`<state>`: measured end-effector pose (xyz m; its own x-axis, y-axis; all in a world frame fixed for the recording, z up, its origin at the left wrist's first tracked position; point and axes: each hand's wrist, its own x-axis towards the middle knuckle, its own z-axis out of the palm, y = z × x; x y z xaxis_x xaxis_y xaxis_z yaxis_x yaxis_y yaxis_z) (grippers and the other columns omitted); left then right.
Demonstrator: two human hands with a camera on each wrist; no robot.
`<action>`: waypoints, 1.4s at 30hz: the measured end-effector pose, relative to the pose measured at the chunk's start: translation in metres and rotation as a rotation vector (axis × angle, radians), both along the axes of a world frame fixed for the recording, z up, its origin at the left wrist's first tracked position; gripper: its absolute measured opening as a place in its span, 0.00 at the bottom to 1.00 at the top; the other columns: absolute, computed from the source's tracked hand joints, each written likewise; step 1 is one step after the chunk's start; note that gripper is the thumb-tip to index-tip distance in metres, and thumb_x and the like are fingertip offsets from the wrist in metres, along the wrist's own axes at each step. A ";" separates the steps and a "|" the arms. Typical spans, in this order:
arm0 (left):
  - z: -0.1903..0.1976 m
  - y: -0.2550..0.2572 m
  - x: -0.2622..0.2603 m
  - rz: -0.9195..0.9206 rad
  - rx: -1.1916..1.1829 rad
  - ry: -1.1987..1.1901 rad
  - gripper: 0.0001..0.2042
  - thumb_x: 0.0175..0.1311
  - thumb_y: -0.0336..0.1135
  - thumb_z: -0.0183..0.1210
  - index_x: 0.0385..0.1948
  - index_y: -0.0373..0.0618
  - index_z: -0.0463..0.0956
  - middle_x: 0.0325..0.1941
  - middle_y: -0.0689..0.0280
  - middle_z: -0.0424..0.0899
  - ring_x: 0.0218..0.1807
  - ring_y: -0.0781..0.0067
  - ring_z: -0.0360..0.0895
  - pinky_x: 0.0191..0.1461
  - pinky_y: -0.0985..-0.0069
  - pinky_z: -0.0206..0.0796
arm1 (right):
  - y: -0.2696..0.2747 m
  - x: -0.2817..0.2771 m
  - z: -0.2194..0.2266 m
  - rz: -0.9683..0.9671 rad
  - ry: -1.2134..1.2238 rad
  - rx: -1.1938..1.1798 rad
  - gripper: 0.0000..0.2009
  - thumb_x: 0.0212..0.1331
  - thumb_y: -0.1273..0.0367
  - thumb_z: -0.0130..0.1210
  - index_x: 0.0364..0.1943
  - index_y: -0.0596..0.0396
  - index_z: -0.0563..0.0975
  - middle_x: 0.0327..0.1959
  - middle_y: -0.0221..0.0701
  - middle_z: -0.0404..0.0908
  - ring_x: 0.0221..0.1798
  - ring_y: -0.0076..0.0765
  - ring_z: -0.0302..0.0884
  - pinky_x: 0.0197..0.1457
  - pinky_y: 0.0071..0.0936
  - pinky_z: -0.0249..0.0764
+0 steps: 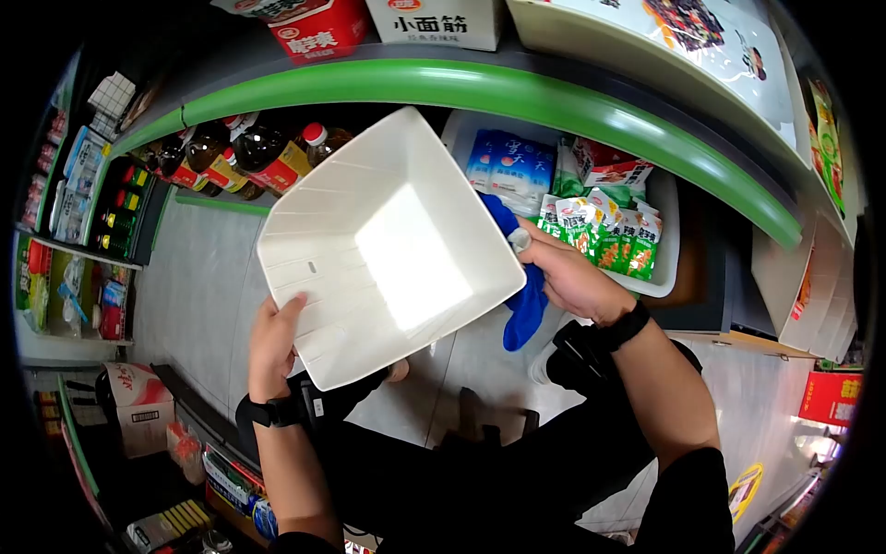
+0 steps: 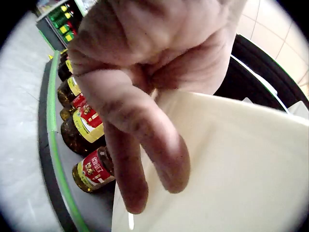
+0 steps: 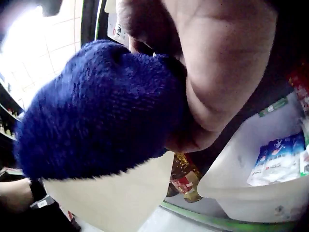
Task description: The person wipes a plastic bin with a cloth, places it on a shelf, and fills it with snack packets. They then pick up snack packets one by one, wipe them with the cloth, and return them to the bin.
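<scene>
In front of the green-edged shelf (image 1: pixel 443 81), the left hand (image 1: pixel 275 343) grips a white bin (image 1: pixel 346 268) at left; the right hand (image 1: pixel 574 280) clutches a blue cloth (image 1: pixel 526 312) against its right side.

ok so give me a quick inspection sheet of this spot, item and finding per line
surface: grey tiled floor below; the white bin is held above it
job's things: white bin, tilted, nothing seen inside; blue cloth at its rim
clutter: tub of green snack pouches and blue-and-white packets, close by the right hand
hands: left hand grips the bin's wall; right hand holds the cloth
cables: thin dark line at the head view's lower edge, too small to tell
surroundings: red-capped bottles beside the tub; boxes above a green shelf edge
</scene>
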<state>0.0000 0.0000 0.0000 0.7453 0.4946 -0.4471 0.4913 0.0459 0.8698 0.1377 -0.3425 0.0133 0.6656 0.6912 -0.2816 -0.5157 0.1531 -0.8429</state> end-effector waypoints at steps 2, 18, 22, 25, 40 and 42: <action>0.001 -0.002 -0.001 -0.090 0.021 0.118 0.17 0.63 0.33 0.54 0.51 0.32 0.71 0.38 0.57 0.82 0.31 0.73 0.81 0.26 0.82 0.71 | -0.004 0.001 -0.003 -0.037 -0.027 0.050 0.28 0.61 0.72 0.42 0.69 0.54 0.58 0.61 0.29 0.69 0.58 0.23 0.67 0.61 0.20 0.63; 0.010 -0.011 0.006 -0.095 -0.246 0.061 0.17 0.62 0.31 0.53 0.50 0.29 0.70 0.42 0.54 0.82 0.34 0.68 0.82 0.35 0.76 0.75 | 0.031 -0.045 -0.022 -0.125 0.450 0.010 0.15 0.67 0.67 0.40 0.50 0.61 0.72 0.44 0.35 0.80 0.43 0.30 0.81 0.47 0.30 0.78; 0.009 -0.005 0.006 -0.119 -0.088 0.146 0.16 0.62 0.31 0.52 0.49 0.30 0.72 0.41 0.56 0.82 0.33 0.71 0.81 0.33 0.76 0.73 | 0.014 -0.020 -0.027 -0.164 0.384 0.030 0.15 0.64 0.63 0.42 0.46 0.58 0.73 0.39 0.33 0.80 0.39 0.29 0.81 0.44 0.31 0.80; 0.021 -0.008 0.005 -0.210 0.092 0.190 0.14 0.62 0.31 0.52 0.46 0.31 0.73 0.40 0.60 0.82 0.33 0.76 0.79 0.32 0.78 0.71 | 0.005 -0.008 0.014 -0.240 0.290 0.140 0.21 0.63 0.55 0.46 0.49 0.57 0.74 0.44 0.34 0.81 0.45 0.29 0.79 0.52 0.27 0.74; 0.036 -0.040 0.037 -0.177 -0.087 -0.124 0.23 0.69 0.45 0.51 0.57 0.36 0.67 0.48 0.61 0.80 0.46 0.73 0.78 0.49 0.77 0.69 | -0.050 0.024 0.014 -0.317 0.005 -0.490 0.18 0.53 0.67 0.55 0.44 0.68 0.74 0.37 0.38 0.81 0.34 0.29 0.81 0.35 0.23 0.78; 0.040 -0.050 0.042 -0.169 -0.067 -0.123 0.24 0.70 0.47 0.49 0.60 0.40 0.65 0.51 0.59 0.80 0.49 0.68 0.78 0.52 0.72 0.69 | -0.058 0.026 0.002 -0.520 0.030 -0.468 0.16 0.55 0.68 0.53 0.44 0.66 0.74 0.34 0.35 0.80 0.32 0.29 0.81 0.35 0.25 0.79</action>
<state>0.0420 -0.0501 0.0396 0.8663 0.3300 -0.3750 0.3870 0.0311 0.9216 0.1637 -0.4001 0.0156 0.8643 0.0864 -0.4955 -0.4981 0.0107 -0.8670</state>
